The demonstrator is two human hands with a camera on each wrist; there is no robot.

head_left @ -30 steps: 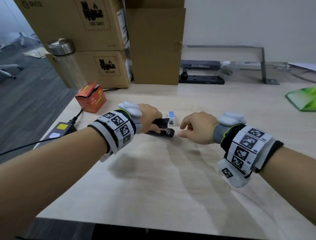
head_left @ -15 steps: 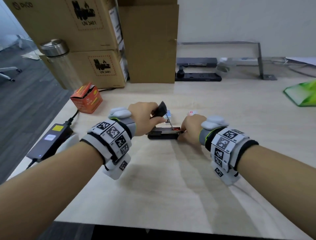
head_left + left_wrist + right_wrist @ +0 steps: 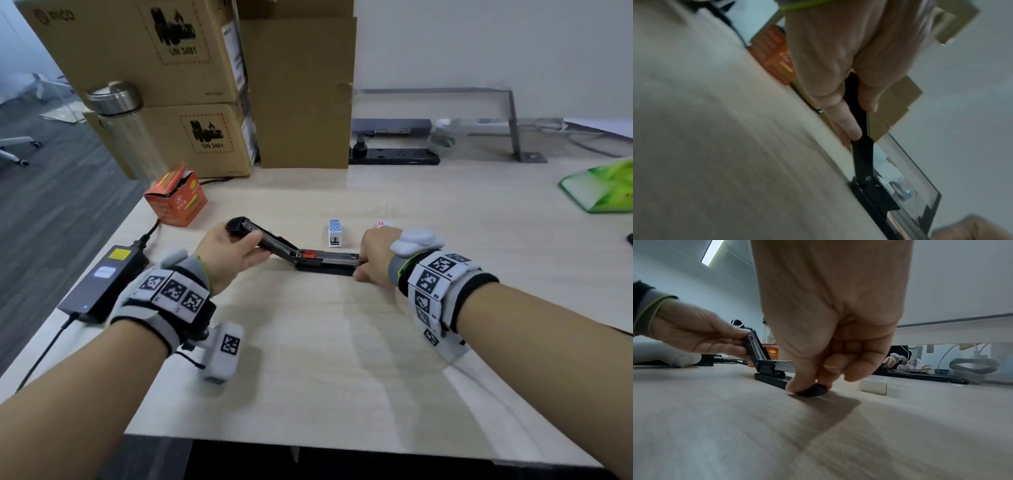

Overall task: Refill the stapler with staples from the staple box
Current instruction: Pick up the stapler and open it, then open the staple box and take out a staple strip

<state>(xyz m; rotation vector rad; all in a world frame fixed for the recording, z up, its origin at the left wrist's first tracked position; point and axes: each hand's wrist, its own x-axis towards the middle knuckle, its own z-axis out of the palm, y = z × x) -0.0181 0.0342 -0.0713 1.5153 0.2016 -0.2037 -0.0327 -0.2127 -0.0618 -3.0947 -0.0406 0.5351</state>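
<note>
Pale wood-grain tabletop (image 3: 308, 359) is filling the near ground, bare in front of both wrists. Just beyond, the black stapler (image 3: 318, 262) is lying on it, hinged wide open: base flat, metal staple channel facing up with an orange-red pusher showing near the hinge. Left hand (image 3: 229, 255) is gripping the swung-back top arm, fingers and thumb curled round it, holding it raised at a slant toward the left. Right hand (image 3: 371, 255) is pinching the front tip of the base, thumb and fingers curled on it, pinning it down; the right wrist view is showing the thumb pressing the black nose against the wood. Behind the stapler, near but not touching, a small blue-and-white staple box (image 3: 335, 233) is standing upright; whether it is open, cannot tell. A small white-and-red item is peeking past the right hand, too hidden to name. Farther left, an orange carton (image 3: 176, 200) and a black power adapter (image 3: 102, 284); at the back, stacked cardboard boxes (image 3: 164, 85), a steel flask and a power strip. Judging risks: both hands are occupied, so reaching for staples is meaning one must release, and the sprung arm could snap shut or the base could skate. A strip dropped in crooked could jam the pusher.
</note>
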